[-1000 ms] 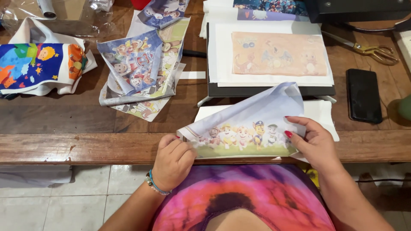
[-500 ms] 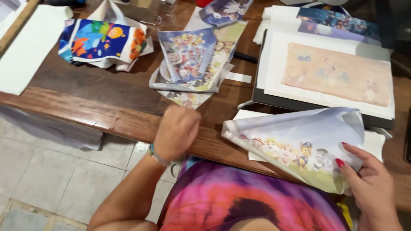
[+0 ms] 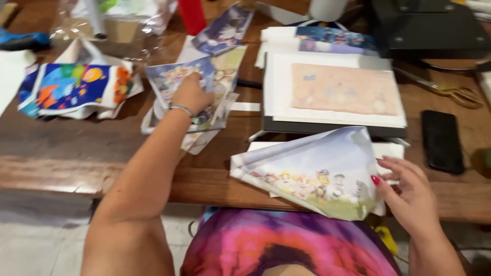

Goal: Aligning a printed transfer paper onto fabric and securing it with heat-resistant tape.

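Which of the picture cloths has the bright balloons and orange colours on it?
The colourful cloth at the far left of the table; the others show pale cartoon scenes.

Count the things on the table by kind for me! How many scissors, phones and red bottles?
Scissors: 1
Black phone: 1
Red bottle: 1
Total: 3
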